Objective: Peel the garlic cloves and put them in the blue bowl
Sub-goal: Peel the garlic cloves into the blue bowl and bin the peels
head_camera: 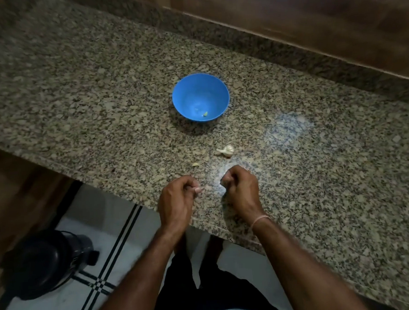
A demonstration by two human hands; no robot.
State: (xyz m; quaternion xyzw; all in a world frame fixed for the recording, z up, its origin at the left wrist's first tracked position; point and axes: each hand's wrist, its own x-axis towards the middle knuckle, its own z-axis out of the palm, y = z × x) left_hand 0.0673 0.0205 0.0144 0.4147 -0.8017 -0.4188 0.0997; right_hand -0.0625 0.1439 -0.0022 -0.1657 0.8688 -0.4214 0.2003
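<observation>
A blue bowl (200, 97) stands on the granite counter (100, 113) with one small pale piece (205, 113) inside it. Nearer me lie a partial garlic head (226, 150) and a single small clove (195, 164). My left hand (177, 199) is curled at the counter's front edge and pinches a pinkish garlic clove (199, 190) whose tip sticks out from the fingers. My right hand (240, 188) is curled into a loose fist a short way to the right; anything inside it is hidden.
A wooden wall panel (310, 16) runs along the counter's back edge. Below the front edge is a tiled floor (64, 307) with a dark round container (45, 263) at the left. A bright light patch (288, 128) glares on the counter right of the garlic.
</observation>
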